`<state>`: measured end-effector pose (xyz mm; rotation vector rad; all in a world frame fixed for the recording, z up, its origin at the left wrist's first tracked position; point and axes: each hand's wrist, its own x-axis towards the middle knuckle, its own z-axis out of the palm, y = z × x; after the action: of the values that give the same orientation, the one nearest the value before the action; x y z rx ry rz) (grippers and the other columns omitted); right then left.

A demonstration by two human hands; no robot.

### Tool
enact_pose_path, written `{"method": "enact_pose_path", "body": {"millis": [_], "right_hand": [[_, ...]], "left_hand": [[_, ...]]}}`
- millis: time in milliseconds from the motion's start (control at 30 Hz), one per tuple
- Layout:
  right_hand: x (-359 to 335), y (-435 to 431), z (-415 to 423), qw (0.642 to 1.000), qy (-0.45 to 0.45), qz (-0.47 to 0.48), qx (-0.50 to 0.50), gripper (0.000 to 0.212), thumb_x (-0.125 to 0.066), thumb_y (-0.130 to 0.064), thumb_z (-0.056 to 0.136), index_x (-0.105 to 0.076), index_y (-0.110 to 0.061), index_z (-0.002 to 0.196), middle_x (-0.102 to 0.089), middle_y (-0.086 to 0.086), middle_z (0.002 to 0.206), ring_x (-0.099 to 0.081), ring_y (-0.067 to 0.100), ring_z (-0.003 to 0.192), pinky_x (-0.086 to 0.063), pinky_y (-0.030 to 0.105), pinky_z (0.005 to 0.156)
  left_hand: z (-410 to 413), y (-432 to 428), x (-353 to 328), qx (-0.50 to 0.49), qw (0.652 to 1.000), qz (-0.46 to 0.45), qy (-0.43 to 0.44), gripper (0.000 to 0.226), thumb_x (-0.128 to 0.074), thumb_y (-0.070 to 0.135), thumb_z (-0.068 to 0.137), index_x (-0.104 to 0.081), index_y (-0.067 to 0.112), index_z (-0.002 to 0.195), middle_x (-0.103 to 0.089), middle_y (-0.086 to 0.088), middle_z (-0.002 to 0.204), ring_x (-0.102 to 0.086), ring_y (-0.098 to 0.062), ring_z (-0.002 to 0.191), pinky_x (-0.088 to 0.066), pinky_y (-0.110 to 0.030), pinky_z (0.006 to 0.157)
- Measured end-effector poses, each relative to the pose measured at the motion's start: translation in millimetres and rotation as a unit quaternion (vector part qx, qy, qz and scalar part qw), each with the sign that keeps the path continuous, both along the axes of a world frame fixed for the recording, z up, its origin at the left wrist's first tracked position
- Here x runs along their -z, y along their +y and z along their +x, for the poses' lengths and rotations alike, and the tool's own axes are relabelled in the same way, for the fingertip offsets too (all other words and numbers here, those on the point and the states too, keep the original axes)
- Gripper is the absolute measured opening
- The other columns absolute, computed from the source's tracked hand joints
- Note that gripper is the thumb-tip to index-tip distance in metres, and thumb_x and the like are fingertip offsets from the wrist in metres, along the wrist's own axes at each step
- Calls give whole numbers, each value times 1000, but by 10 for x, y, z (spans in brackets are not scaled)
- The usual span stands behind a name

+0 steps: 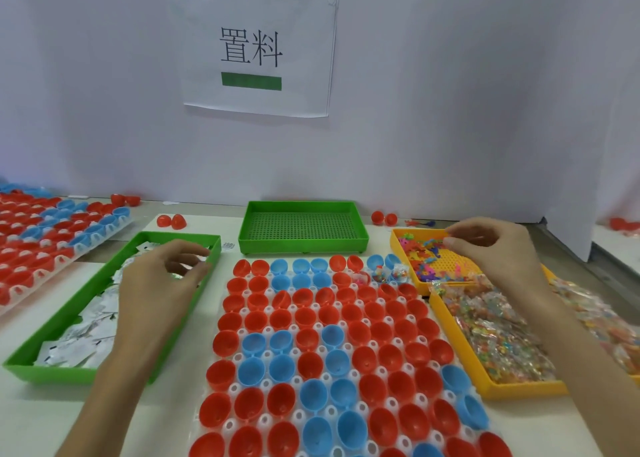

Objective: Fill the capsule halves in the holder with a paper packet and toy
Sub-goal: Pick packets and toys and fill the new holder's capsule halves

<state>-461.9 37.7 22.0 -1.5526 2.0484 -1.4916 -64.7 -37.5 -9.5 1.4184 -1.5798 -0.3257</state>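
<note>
1. The capsule halves (304, 338), red and blue, sit mouth-up in the white holder (266, 330) in the middle of the table. The holder's long axis runs near to far, leaning slightly left toward the near end.
2. Only a few cups at the far right corner (380, 272) show bagged contents. The rest look empty, so I judge the filling has barely begun.
3. The left hand (162, 276) hangs over the paper packets (86, 335) in the green tray (48, 373) left of the holder. Its fingers are bent, with a gap between thumb and forefinger. I cannot tell whether it has a packet.
4. The right hand (485, 248) is above the toys (426, 252) in the yellow tray (396, 236) at the holder's far right. Its thumb and fingertips are drawn together. Whether a toy is between them is too small to see.
5. Risks:
   - A thin packet may come up stuck to a second one, doubling a cup.
   - With so many like cups, one could be skipped or filled twice.
   - Some far-row halves sit tilted (280, 299), and a dropped toy or a passing forearm could tip them out.
6. Further out are a nearer yellow tray (519, 389) of bead bags (495, 332), a green tray (301, 245) at the far side, a second holder (52, 241) far left and a sign (256, 47) on the wall.
</note>
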Motion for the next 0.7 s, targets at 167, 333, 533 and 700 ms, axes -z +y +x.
{"method": "enact_pose_path", "body": {"millis": [167,333,533,700], "right_hand": [[-111,330,706,987,-102,-41,-119,8,-82,-14,77,-77,-17,82,-75,-6,80,-69,4,76,-52,13,69],[-70,563,1253,962,-138,-98,-213,9,-85,-17,74,-77,-18,78,-75,1,82,-71,16,77,-56,24,71],[61,673,1496,930,79,-235,-272,9,-85,-11,77,-79,-10,84,-71,0,90,-69,13,86,-53,24,78],[91,686,1471,932,91,-228,-267,15,-86,-7,76,-79,-10,88,-69,2,91,-68,13,86,-52,23,78]], "left_hand": [[-431,283,-140,283,905,146,283,17,-80,17,67,-77,22,83,-72,1,79,-65,-6,69,-52,-14,59],[-689,506,-110,409,831,227,301,33,-90,5,55,-76,21,80,-62,3,74,-57,-6,64,-47,-15,53],[-808,662,-115,487,756,282,335,31,-90,16,61,-73,11,87,-56,-5,77,-57,-11,69,-50,-20,59],[-886,727,-83,464,706,343,410,36,-84,3,62,-75,6,97,-53,-9,81,-59,-11,68,-53,-21,57]]}}
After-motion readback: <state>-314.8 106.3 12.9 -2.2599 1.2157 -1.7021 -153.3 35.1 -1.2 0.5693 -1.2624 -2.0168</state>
